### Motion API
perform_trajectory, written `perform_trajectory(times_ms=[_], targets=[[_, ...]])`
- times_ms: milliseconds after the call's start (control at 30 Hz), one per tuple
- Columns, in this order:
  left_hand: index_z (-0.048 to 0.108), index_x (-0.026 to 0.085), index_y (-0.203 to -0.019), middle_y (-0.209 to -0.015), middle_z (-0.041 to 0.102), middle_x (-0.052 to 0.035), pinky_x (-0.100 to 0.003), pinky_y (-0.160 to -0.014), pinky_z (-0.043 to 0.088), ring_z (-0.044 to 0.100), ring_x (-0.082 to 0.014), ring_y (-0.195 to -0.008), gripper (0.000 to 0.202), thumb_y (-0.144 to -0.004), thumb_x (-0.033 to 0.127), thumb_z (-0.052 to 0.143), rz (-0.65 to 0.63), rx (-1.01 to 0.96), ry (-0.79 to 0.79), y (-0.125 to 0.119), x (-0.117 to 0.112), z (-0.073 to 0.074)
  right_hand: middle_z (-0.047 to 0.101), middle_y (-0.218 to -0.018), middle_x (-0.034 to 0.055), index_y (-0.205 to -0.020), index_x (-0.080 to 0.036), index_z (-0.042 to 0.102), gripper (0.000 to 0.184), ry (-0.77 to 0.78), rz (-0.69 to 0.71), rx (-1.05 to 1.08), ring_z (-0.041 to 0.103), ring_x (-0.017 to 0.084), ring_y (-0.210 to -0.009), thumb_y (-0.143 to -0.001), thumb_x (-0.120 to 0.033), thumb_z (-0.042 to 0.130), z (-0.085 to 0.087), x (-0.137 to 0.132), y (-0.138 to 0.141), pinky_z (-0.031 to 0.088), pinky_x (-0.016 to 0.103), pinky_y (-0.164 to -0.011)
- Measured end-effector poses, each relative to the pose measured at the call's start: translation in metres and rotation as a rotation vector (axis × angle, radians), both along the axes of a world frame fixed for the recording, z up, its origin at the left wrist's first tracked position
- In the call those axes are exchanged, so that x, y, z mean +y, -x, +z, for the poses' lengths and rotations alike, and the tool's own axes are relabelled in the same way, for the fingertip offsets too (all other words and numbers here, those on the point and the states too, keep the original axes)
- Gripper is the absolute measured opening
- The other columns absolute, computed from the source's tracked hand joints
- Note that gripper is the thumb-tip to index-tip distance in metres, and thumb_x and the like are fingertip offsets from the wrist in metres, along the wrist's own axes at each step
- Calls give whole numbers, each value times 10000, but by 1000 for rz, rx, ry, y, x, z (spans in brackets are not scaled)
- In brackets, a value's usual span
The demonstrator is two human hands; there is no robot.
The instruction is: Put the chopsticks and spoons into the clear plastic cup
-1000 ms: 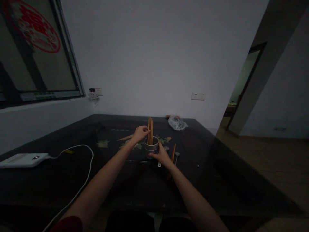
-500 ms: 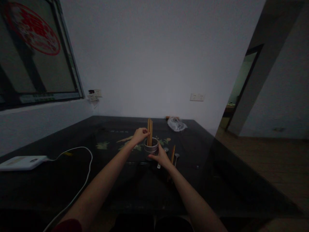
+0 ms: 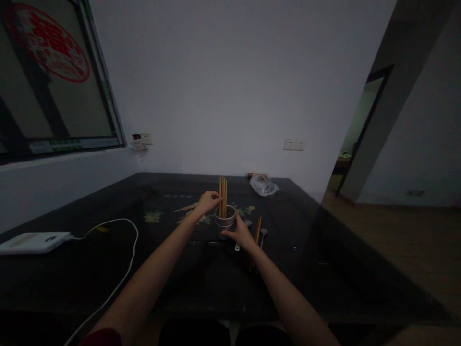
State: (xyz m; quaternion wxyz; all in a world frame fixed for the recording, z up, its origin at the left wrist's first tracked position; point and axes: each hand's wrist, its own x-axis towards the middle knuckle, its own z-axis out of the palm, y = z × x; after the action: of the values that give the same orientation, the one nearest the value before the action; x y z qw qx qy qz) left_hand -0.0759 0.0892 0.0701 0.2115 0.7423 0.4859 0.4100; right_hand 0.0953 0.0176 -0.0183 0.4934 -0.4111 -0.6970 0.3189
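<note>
Several wooden chopsticks (image 3: pixel 224 199) stand upright in a round metal cup (image 3: pixel 224 222) on the dark table. With fingers pinched, my left hand (image 3: pixel 209 202) grips the chopsticks on their left side, above the cup's rim. My right hand (image 3: pixel 239 233) is wrapped round the cup's right side and steadies it. Beside my right wrist lie more chopsticks (image 3: pixel 258 230), partly hidden by the forearm. A metal spoon (image 3: pixel 264 232) rests to their right. Another spoon (image 3: pixel 237 247) shows in part beneath my right hand.
A crumpled clear plastic bag (image 3: pixel 263 185) lies at the table's far edge by the wall. To the left, a white power bank (image 3: pixel 34 242) has a white cable (image 3: pixel 134 250) curving toward the front edge. The black table (image 3: pixel 201 288) has a glossy top with a floral print.
Almost nothing differs. The chopsticks in the cup have shifted very slightly to the left; both hands keep nearly the same place.
</note>
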Motion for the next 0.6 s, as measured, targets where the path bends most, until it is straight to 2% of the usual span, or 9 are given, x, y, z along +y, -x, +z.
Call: perform_trajectory(times_ms=[233,600], targets=[[672,139,-742,-722,679,-53,-252,-609,432,611,-190,-709,276,-693,400,597,19,9,-12,0,1,-3,516,-1324,124,-1386,-193,308,940,-10,5,-8,485,253,-1229,-589,-286,796,0,0,-1,355,407,-1045],[656,142,-730,-720,685,-55,-265,-627,456,629,-194,-694,241,-679,371,605,12,-34,0,-2,-1,-2,547,-1285,123,-1367,-186,335,915,-15,2,-1,518,258,-1187,-582,-269,799,-2,1,0,393,406,-1008]])
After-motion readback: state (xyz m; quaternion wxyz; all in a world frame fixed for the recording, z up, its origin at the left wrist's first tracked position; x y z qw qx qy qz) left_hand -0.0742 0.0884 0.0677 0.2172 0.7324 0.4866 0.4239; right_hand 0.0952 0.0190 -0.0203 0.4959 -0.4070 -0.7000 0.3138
